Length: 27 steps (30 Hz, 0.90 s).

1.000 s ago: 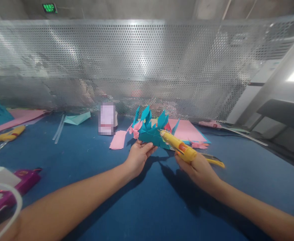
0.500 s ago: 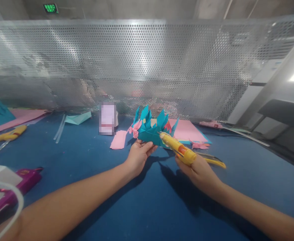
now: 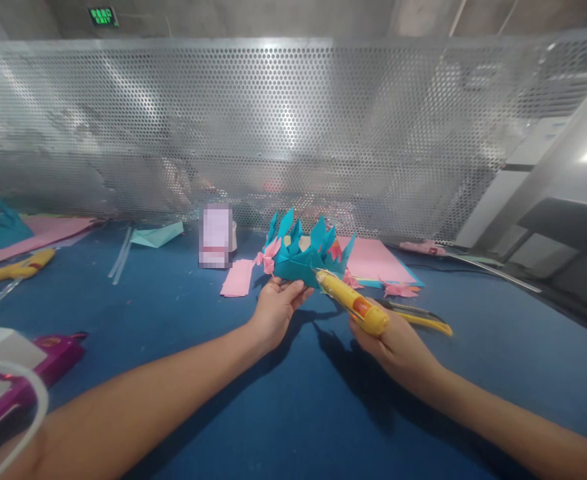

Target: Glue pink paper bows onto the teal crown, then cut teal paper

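Observation:
My left hand (image 3: 277, 308) is closed on the lower edge of a teal folded-paper piece (image 3: 301, 257) with spiky points and small pink paper flowers on it, held above the blue table (image 3: 183, 333). My right hand (image 3: 398, 345) grips a yellow glue gun (image 3: 352, 303). Its nozzle touches the lower right side of the teal paper piece.
Pink sheets (image 3: 373, 261) and a pink slip (image 3: 237, 277) lie behind the paper piece. A yellow-handled tool (image 3: 421, 319) lies right of my right hand. A purple glue gun (image 3: 38, 367) sits at the left front, another yellow glue gun (image 3: 11, 270) farther left. Perforated metal screen (image 3: 293, 133) bounds the back.
The teal paper piece has turned slightly in my left hand. The glue gun's nozzle has shifted a little lower along its right side.

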Tool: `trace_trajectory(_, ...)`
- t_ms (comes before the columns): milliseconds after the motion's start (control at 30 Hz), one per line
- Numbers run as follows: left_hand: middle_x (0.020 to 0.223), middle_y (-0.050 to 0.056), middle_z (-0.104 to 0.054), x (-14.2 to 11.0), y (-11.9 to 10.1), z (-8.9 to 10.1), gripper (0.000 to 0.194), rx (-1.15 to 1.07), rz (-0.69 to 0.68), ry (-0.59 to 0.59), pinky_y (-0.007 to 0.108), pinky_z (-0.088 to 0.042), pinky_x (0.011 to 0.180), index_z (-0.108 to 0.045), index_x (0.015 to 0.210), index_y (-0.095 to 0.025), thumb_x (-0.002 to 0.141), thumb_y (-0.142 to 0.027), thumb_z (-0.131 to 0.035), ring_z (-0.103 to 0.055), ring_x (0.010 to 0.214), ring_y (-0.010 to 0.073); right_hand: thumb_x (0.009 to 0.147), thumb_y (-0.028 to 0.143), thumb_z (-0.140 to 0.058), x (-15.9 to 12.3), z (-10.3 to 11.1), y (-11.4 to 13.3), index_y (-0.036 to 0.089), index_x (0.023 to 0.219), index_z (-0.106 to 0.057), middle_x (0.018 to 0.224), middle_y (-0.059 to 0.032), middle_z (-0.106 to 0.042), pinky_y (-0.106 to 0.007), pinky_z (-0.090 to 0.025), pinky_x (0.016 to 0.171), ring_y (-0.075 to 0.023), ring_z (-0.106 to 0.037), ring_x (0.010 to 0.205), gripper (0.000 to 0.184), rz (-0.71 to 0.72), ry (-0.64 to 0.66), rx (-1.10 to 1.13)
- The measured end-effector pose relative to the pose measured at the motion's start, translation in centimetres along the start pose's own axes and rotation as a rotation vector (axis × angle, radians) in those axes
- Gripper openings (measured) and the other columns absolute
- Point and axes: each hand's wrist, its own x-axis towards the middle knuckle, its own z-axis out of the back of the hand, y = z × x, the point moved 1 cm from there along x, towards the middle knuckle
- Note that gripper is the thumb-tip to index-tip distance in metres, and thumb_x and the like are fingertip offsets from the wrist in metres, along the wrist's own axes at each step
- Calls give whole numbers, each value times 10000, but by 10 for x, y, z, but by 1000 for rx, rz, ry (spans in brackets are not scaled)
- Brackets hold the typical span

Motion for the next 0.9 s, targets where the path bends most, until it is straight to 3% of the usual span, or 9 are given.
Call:
trace_trajectory(267, 680, -29, -659, 0, -1, -1, 341, -4, -5, 19, 348, -504, 884, -454, 667, -181, 576, -91, -771, -648, 705, 117, 896, 296, -379, -2, -4, -1, 221, 714, -406, 644, 9, -509, -258, -369, 530, -137, -451, 556, 199, -18, 104, -6)
trace_trajectory(900, 656, -34, -640, 0, -3, -3, 289, 13, -10, -4, 330, -494, 891, -487, 699, -171, 614, -71, -744, -643, 696, 106, 892, 335, -367, -4, -2, 0, 223, 697, -410, 639, -4, -520, -266, -362, 512, -150, -460, 547, 229, -45, 103, -31)
